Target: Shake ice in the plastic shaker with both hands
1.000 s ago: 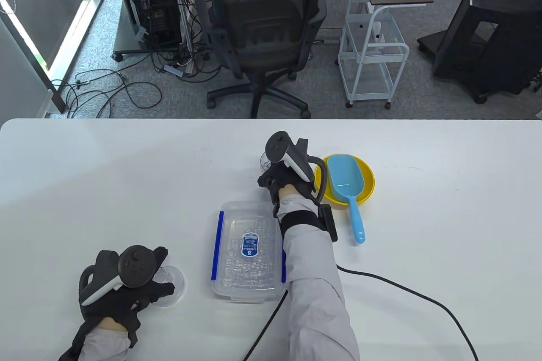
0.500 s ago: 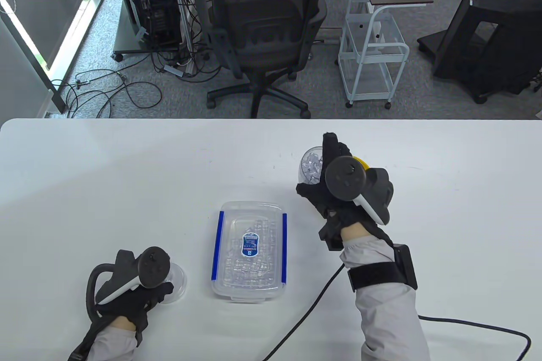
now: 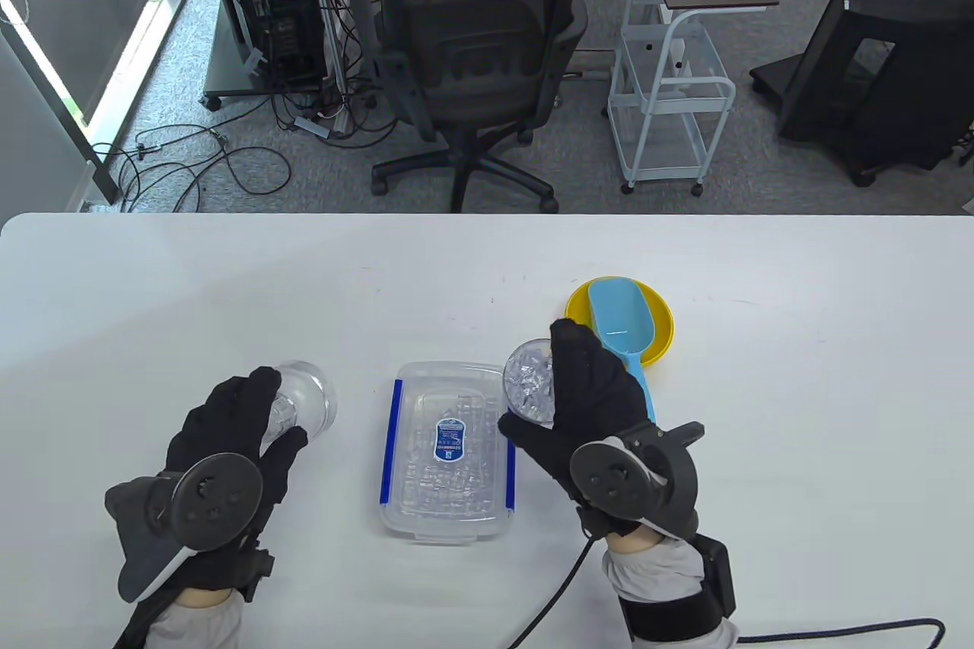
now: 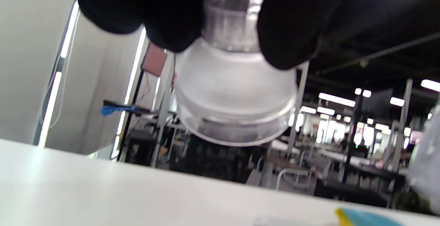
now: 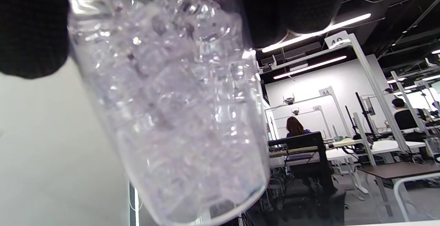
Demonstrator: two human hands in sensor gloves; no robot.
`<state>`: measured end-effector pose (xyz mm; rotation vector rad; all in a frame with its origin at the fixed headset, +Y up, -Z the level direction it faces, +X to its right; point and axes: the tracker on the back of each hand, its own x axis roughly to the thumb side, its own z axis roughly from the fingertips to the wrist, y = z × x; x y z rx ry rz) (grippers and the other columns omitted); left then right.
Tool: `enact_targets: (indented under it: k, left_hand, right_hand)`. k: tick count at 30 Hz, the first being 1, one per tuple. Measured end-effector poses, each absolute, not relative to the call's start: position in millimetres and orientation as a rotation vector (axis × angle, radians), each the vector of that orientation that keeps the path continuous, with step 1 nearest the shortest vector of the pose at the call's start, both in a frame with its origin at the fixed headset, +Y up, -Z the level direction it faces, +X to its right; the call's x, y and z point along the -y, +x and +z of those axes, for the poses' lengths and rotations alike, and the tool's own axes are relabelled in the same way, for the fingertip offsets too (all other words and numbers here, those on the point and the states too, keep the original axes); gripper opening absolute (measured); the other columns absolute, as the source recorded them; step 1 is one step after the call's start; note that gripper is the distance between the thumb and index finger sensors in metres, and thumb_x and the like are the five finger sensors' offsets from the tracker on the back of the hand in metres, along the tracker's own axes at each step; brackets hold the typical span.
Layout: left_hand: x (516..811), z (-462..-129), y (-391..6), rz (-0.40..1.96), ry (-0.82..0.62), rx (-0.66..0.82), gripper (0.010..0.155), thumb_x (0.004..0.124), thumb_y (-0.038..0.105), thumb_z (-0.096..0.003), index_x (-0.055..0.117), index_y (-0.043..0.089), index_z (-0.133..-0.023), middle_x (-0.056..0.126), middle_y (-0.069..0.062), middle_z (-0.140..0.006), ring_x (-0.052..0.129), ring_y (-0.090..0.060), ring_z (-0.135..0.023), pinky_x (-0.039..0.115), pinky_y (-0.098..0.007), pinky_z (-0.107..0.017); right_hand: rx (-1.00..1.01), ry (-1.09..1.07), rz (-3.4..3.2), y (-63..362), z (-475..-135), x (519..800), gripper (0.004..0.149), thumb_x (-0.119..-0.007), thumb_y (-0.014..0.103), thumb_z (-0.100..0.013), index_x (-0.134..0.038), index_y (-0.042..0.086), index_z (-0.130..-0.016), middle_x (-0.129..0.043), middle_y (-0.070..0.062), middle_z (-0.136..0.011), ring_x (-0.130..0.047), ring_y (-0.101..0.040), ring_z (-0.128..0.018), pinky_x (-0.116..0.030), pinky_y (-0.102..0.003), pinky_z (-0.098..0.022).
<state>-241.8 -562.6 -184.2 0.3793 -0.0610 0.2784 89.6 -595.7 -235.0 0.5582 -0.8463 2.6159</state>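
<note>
The big white table (image 3: 799, 375) stands in an office room, with a black office chair (image 3: 479, 63) at 12 o'clock. The left hand (image 3: 228, 443), at 8 o'clock, holds the clear plastic dome lid (image 3: 304, 398) by its neck. The right hand (image 3: 586, 405) wraps the clear plastic shaker cup full of ice (image 3: 530, 383), lifted off the table. Between them lies a clear plastic box with blue clips (image 3: 447, 451); its blue label is too small to read.

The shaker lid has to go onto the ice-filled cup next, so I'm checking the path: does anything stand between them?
Only the ice box, low on the table between the hands. The left hand holds the lid and the right hand holds the cup above it, so nothing visible blocks them.
</note>
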Motion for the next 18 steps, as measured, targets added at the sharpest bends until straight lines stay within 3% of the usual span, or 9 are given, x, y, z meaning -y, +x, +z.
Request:
enact_targets:
  k: [3, 6, 8, 13, 18]
  left_hand:
    - [552.1, -173.4, -221.8, 0.375, 0.489, 0.136, 0.07, 0.088, 0.042, -0.0612, 0.062, 0.013, -0.119, 0.07, -0.025, -0.11, 0.082, -0.038, -0.087, 0.072, -0.065, -0.067]
    - [558.1, -173.2, -207.9, 0.496, 0.492, 0.241, 0.07, 0.087, 0.043, -0.0623, 0.059, 0.014, -0.12, 0.069, -0.023, -0.111, 0.081, -0.038, -0.089, 0.071, -0.066, -0.068]
    - [564.8, -181.3, -203.8, 0.585, 0.448, 0.298, 0.07, 0.087, 0.043, -0.062, 0.059, 0.014, -0.12, 0.069, -0.023, -0.111, 0.081, -0.039, -0.089, 0.07, -0.068, -0.067]
    - [590.3, -205.6, -198.2, 0.784, 0.185, 0.407, 0.071, 0.087, 0.042, -0.0623, 0.058, 0.013, -0.12, 0.069, -0.024, -0.111, 0.08, -0.044, -0.09, 0.069, -0.07, -0.067]
    - [598.2, -210.2, -189.4, 0.748, 0.095, 0.433, 0.072, 0.087, 0.042, -0.0624, 0.058, 0.012, -0.121, 0.07, -0.025, -0.11, 0.08, -0.044, -0.09, 0.067, -0.071, -0.067]
  right_hand:
    - [0.889, 0.613, 2.597, 76.8, -228.3, 611.2, 0.111, -0.097, 0.058, -0.034, -0.027, 0.013, -0.109, -0.058, -0.029, -0.103, -0.078, -0.048, -0.083, -0.071, -0.061, -0.059]
    - [0.835, 0.728, 2.64, 66.9, -228.1, 621.0, 0.112, -0.097, 0.057, -0.034, -0.027, 0.012, -0.108, -0.058, -0.029, -0.103, -0.077, -0.048, -0.083, -0.071, -0.061, -0.059]
    - [0.807, 0.764, 2.647, 63.5, -227.4, 627.0, 0.113, -0.097, 0.057, -0.034, -0.027, 0.009, -0.108, -0.059, -0.029, -0.103, -0.078, -0.048, -0.083, -0.071, -0.061, -0.059]
    - [0.735, 0.836, 2.651, 55.0, -227.5, 636.0, 0.114, -0.097, 0.057, -0.034, -0.026, 0.007, -0.108, -0.059, -0.029, -0.103, -0.077, -0.048, -0.083, -0.07, -0.062, -0.059]
    - [0.687, 0.875, 2.607, 49.9, -224.4, 636.5, 0.115, -0.097, 0.058, -0.034, -0.025, 0.006, -0.107, -0.059, -0.03, -0.102, -0.078, -0.048, -0.083, -0.071, -0.062, -0.059]
